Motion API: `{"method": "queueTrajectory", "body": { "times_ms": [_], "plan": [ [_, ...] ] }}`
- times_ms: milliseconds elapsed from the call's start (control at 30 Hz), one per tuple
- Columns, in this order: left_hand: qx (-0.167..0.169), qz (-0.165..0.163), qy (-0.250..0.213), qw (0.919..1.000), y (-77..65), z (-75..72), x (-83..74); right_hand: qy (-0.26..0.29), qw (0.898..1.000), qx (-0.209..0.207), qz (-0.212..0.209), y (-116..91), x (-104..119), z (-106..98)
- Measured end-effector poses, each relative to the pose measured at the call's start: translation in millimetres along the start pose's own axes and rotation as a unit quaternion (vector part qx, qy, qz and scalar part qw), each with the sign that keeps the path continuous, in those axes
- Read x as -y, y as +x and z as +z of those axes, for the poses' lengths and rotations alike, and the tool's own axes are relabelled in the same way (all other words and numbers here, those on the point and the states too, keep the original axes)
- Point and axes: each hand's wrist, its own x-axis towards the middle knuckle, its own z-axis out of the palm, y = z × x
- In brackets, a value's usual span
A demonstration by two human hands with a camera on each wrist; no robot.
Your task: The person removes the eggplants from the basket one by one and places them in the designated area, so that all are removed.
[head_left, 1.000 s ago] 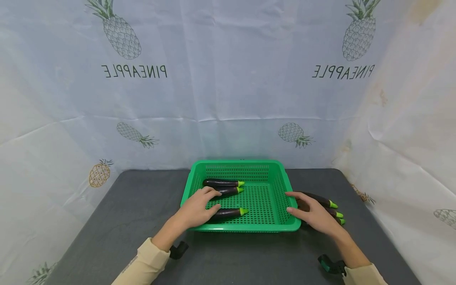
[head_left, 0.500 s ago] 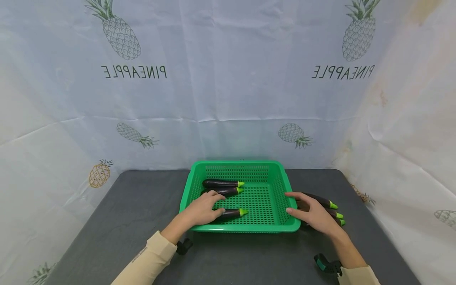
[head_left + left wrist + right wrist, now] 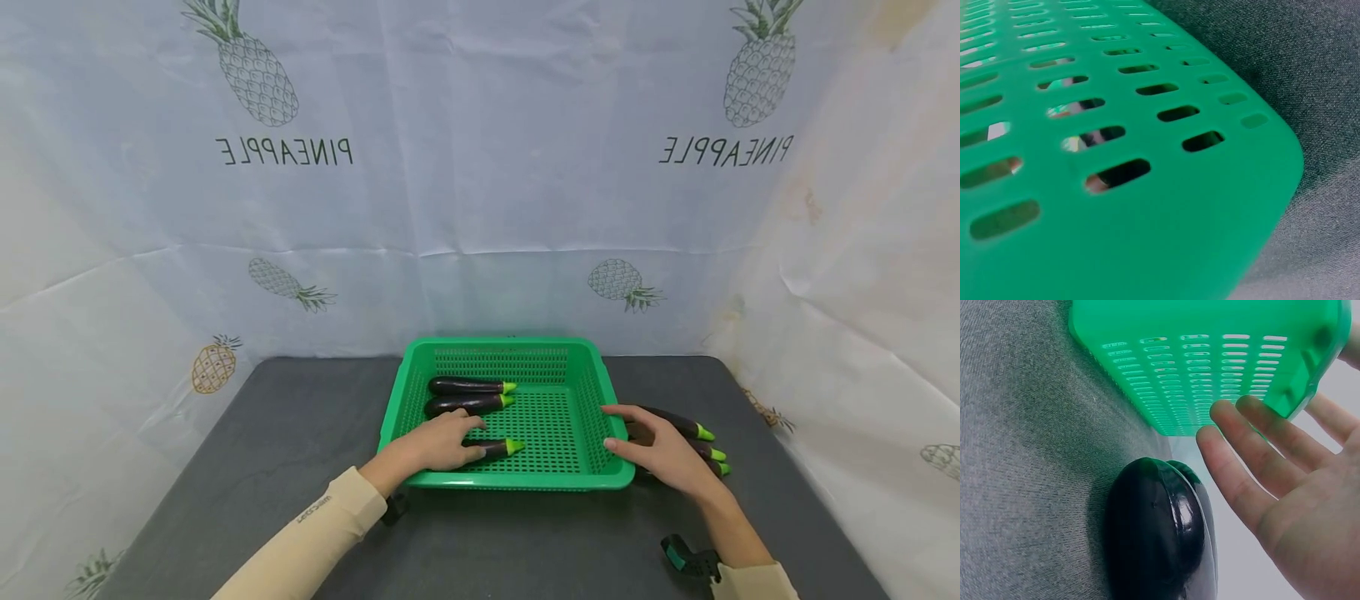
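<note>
A green plastic basket (image 3: 525, 481) stands on the dark table, with three eggplants in it. My left hand (image 3: 438, 442) reaches over the basket's near left corner, above the nearest eggplant (image 3: 497, 448). Its thumb overlaps this eggplant near the green stem; the fingers reach past its far side, apart from the thumb. The palm hides the eggplant's left part. Farther back lie another eggplant (image 3: 463, 405) and a third eggplant (image 3: 467, 386). My right hand (image 3: 663, 450) holds the basket's right rim, thumb and forefinger over it and the other fingers outside, along the wall.
Right of the basket, partly under my right hand, several eggplants (image 3: 682, 423) lie on the dark table (image 3: 315, 417). In the right wrist view, dark rounded eggplant ends (image 3: 1154, 531) sit just below the fingers. A pineapple-print curtain (image 3: 495, 183) hangs behind and along both sides.
My left hand has slid to the right along the nearest eggplant, uncovering more of the middle one. The eggplants and basket stay in place, and my right hand keeps its hold.
</note>
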Motion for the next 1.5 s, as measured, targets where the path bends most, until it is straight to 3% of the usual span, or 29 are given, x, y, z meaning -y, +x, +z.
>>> {"method": "queueTrajectory", "body": {
  "times_ms": [333, 567, 967, 1500],
  "plan": [
    [0.057, -0.018, -0.068, 0.9959, 5.1, -0.4, -0.8, 0.019, 1.000, 0.013, -0.002, -0.6, 2.3, 0.5],
    [0.068, -0.018, -0.075, 0.9947, 5.9, -1.5, -1.8, 0.017, 1.000, 0.006, 0.013, -0.5, 0.8, 1.3],
    [0.025, 0.039, -0.085, 0.9953, 5.5, -6.1, 2.0, 0.018, 1.000, 0.005, 0.004, -0.6, 0.7, 1.1],
    [-0.005, 0.055, -0.104, 0.9930, -9.5, -27.1, -13.1, 0.000, 1.000, -0.007, 0.007, 0.0, -1.0, 2.1]
  ]
}}
